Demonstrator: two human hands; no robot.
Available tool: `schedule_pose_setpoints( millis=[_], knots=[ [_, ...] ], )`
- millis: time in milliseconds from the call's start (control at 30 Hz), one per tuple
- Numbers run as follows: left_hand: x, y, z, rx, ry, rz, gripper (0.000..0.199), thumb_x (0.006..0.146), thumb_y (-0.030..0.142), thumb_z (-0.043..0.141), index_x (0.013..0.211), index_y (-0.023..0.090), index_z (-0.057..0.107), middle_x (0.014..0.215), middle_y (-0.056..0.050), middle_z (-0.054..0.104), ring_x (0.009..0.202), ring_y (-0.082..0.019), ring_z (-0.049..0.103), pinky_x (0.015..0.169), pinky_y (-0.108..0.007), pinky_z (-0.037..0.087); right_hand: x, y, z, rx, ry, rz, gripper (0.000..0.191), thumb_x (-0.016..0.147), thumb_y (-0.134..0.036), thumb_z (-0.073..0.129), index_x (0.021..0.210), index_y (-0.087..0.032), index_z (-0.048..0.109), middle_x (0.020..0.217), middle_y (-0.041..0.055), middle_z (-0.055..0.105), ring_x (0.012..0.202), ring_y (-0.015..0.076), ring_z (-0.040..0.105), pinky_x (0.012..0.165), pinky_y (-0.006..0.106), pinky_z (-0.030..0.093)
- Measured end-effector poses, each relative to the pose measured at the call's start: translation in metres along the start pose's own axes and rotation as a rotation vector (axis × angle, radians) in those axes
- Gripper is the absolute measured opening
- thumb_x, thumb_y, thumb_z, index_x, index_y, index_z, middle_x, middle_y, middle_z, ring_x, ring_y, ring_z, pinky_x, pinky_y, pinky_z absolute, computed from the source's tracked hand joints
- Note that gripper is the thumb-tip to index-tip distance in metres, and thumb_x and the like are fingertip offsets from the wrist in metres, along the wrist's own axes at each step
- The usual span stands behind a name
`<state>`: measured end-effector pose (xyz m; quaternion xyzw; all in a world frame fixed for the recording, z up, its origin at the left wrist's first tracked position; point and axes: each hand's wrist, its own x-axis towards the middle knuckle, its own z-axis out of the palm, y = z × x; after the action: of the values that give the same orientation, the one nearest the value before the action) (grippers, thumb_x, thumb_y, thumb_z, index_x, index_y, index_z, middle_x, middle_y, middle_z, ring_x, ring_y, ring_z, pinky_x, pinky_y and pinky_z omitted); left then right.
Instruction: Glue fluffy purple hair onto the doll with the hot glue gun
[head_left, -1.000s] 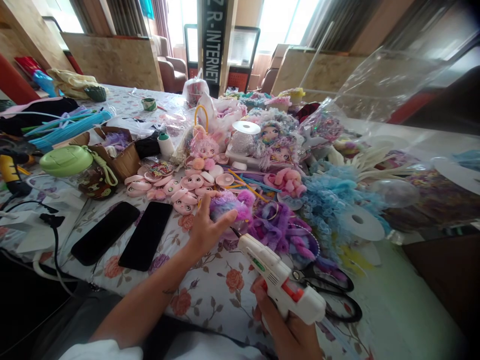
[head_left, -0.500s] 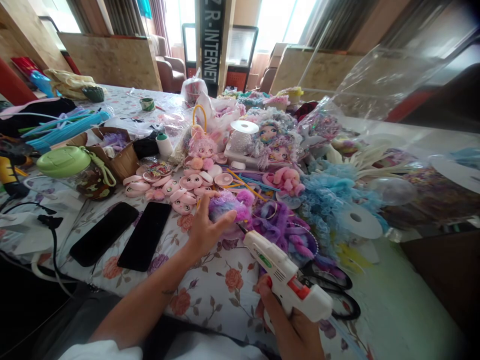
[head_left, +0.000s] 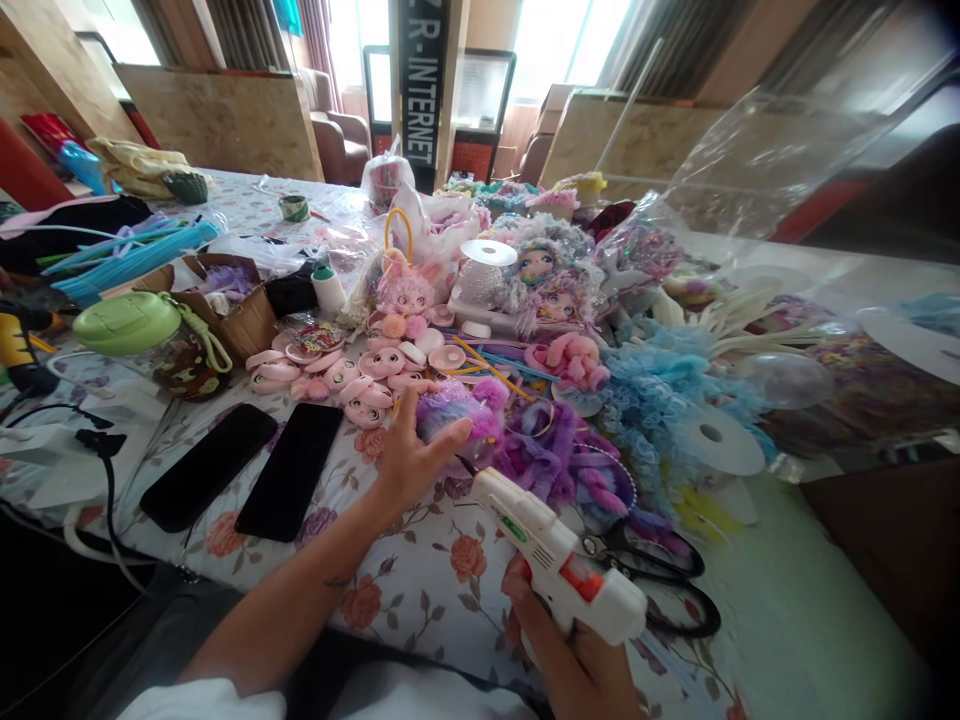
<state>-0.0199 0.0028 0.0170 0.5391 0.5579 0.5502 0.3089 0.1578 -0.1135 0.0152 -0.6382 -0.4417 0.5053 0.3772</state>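
Note:
My left hand (head_left: pixel 412 445) is closed around a fluffy purple and blue doll head (head_left: pixel 454 408) with a bright pom-pom at its upper right. In my right hand (head_left: pixel 566 640) is a white hot glue gun (head_left: pixel 559 555) with a red-orange part near its back. The gun's dark nozzle points up and left, close under the doll head; whether it touches is hidden. Purple fuzzy strips (head_left: pixel 551 450) lie just right of the doll head. Black-handled scissors (head_left: pixel 660 575) rest beyond the glue gun on the right.
Two black phones (head_left: pixel 289 472) lie left of my forearm. Behind them stands a green-lidded bottle (head_left: pixel 169 345). Several pink doll faces (head_left: pixel 367 400) are heaped ahead, near a pink-haired doll (head_left: pixel 405 290). Blue curly yarn (head_left: pixel 652 385) and a white spool (head_left: pixel 720 445) are on the right.
The glue gun in my right hand has shifted left and slightly down, its nozzle moving further under the doll head. My left hand and the doll head have hardly moved.

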Motion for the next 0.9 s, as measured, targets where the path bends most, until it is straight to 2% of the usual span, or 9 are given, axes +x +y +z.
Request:
schedule_pose_setpoints(
  millis=[100, 267, 433, 633, 800, 900],
  knots=[
    [0.0002, 0.0016, -0.0003, -0.004, 0.002, -0.02, 0.034, 0.081, 0.038, 0.068, 0.108, 0.026, 0.051, 0.109, -0.004, 0.058, 0.102, -0.022, 0.055, 0.091, -0.033, 0.041, 0.0006, -0.0008, 0.0, 0.017, 0.008, -0.017, 0.047, 0.079, -0.066, 0.063, 0.072, -0.019, 0.06, 0.052, -0.0021, 0.053, 0.047, 0.013, 0.046, 0.048, 0.026, 0.037],
    [0.0002, 0.0014, 0.0003, 0.0, 0.009, -0.033, 0.037, 0.08, 0.04, 0.069, 0.109, 0.026, 0.052, 0.109, -0.004, 0.059, 0.102, -0.023, 0.056, 0.09, -0.033, 0.042, 0.0021, -0.0019, -0.0019, -0.025, 0.11, -0.059, 0.046, 0.078, -0.065, 0.065, 0.078, -0.019, 0.063, 0.055, -0.0015, 0.057, 0.051, 0.0147, 0.05, 0.052, 0.027, 0.041],
    [0.0002, 0.0021, 0.0008, -0.006, 0.015, -0.011, 0.033, 0.081, 0.037, 0.068, 0.107, 0.026, 0.052, 0.106, -0.003, 0.059, 0.099, -0.022, 0.056, 0.089, -0.032, 0.042, -0.0003, 0.004, 0.0008, -0.027, 0.013, -0.031, 0.051, 0.082, -0.068, 0.059, 0.069, -0.019, 0.06, 0.05, -0.0026, 0.052, 0.046, 0.0127, 0.044, 0.045, 0.026, 0.035],
    [0.001, 0.0023, 0.0007, -0.009, -0.002, -0.021, 0.035, 0.081, 0.039, 0.068, 0.108, 0.025, 0.05, 0.107, -0.003, 0.058, 0.099, -0.021, 0.055, 0.088, -0.032, 0.041, 0.0015, 0.0027, -0.0016, -0.009, 0.111, -0.038, 0.046, 0.076, -0.065, 0.066, 0.08, -0.02, 0.064, 0.056, -0.0007, 0.058, 0.053, 0.0164, 0.053, 0.053, 0.028, 0.041],
    [-0.0001, 0.002, 0.0003, -0.017, -0.006, -0.008, 0.033, 0.082, 0.038, 0.066, 0.108, 0.025, 0.05, 0.108, -0.003, 0.057, 0.1, -0.021, 0.053, 0.09, -0.032, 0.04, -0.0012, 0.0009, 0.001, -0.004, 0.012, 0.008, 0.05, 0.079, -0.07, 0.06, 0.074, -0.02, 0.062, 0.052, -0.0019, 0.053, 0.046, 0.0137, 0.045, 0.046, 0.027, 0.033],
    [0.0001, 0.0016, 0.0001, -0.015, -0.002, -0.016, 0.035, 0.081, 0.039, 0.067, 0.108, 0.025, 0.05, 0.107, -0.003, 0.057, 0.099, -0.021, 0.054, 0.089, -0.032, 0.04, -0.0012, -0.0019, 0.0011, -0.006, 0.029, -0.021, 0.05, 0.08, -0.069, 0.06, 0.074, -0.02, 0.063, 0.052, -0.0013, 0.054, 0.048, 0.0141, 0.047, 0.049, 0.027, 0.036]
  ],
)
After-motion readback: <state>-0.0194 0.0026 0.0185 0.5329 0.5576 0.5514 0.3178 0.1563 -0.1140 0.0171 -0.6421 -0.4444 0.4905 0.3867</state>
